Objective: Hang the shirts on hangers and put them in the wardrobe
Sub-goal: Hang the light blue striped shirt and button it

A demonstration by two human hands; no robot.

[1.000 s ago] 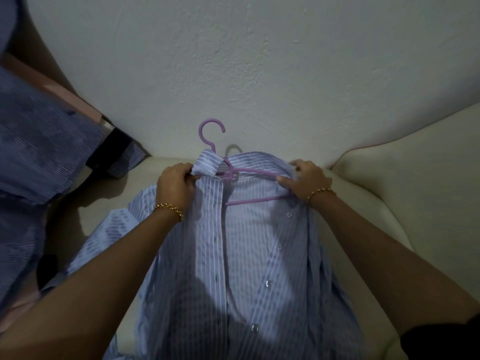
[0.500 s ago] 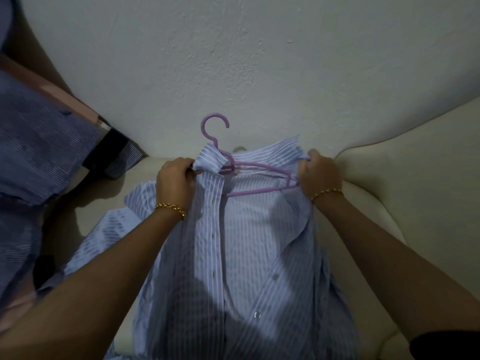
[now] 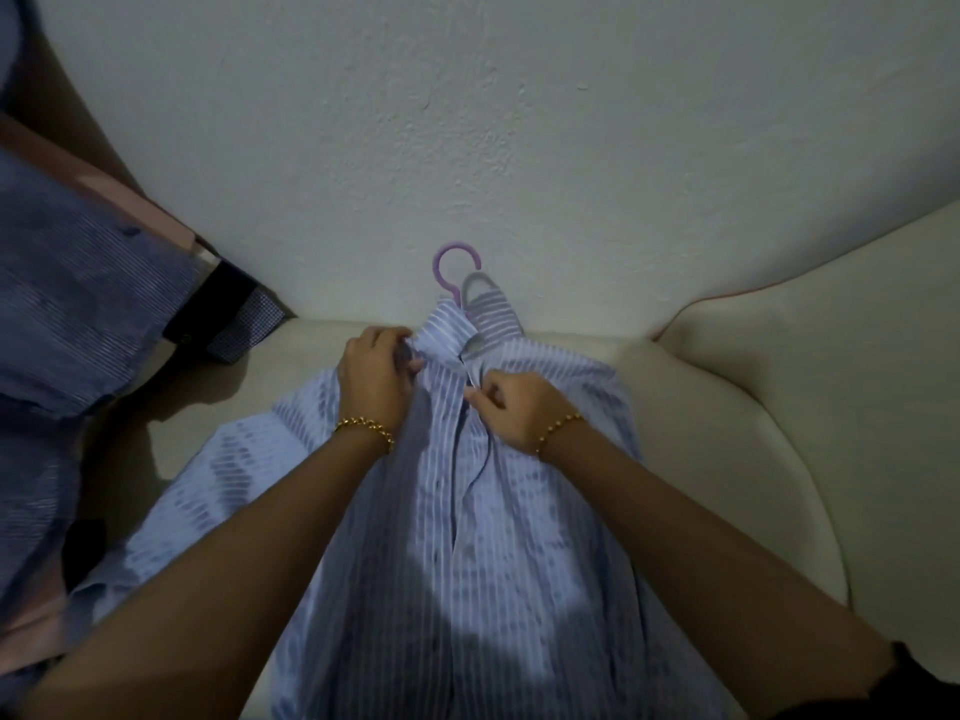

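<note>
A light blue striped shirt (image 3: 467, 537) lies face up on a cream sofa (image 3: 727, 439), collar toward the wall. A purple hanger (image 3: 451, 267) sits inside it; only the hook shows above the collar. My left hand (image 3: 376, 379) grips the left front edge just below the collar. My right hand (image 3: 514, 407) pinches the right front edge near the top button. The two front edges meet between my hands.
A white wall (image 3: 519, 148) rises behind the sofa. Dark blue striped shirts (image 3: 67, 304) and a pink garment (image 3: 130, 200) are heaped at the left. The sofa's padded arm (image 3: 831, 330) curves up at the right.
The shirt's right front has been pulled across over the hanger, hiding its bars. My right hand moved from the right shoulder to the centre; both hands now hold the front edges together.
</note>
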